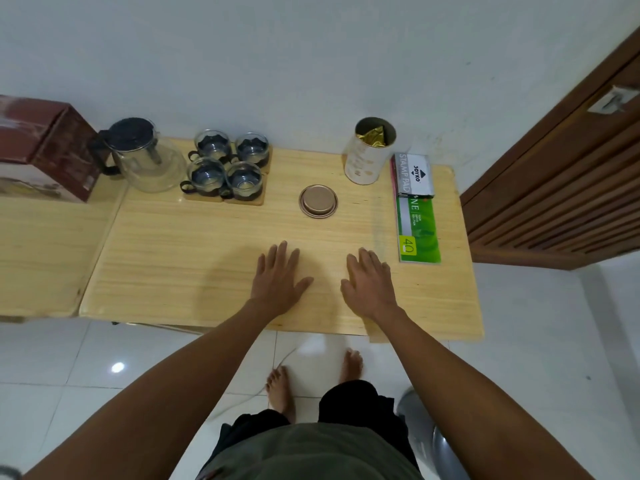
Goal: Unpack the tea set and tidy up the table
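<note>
teapot [147,157] upright – handle left | left hand [278,278], right hand [369,282] – flat, empty

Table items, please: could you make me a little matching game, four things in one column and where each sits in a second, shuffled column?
Things:
1. glass teapot
2. round lid
3. tea tin
4. stamp pad box

Places:
A. lying on the green booklet
B. standing open, gold pouch inside
C. next to the brown carton
D. flat on the table, between cups and tin

Pairs: 1-C, 2-D, 3-B, 4-A
</note>
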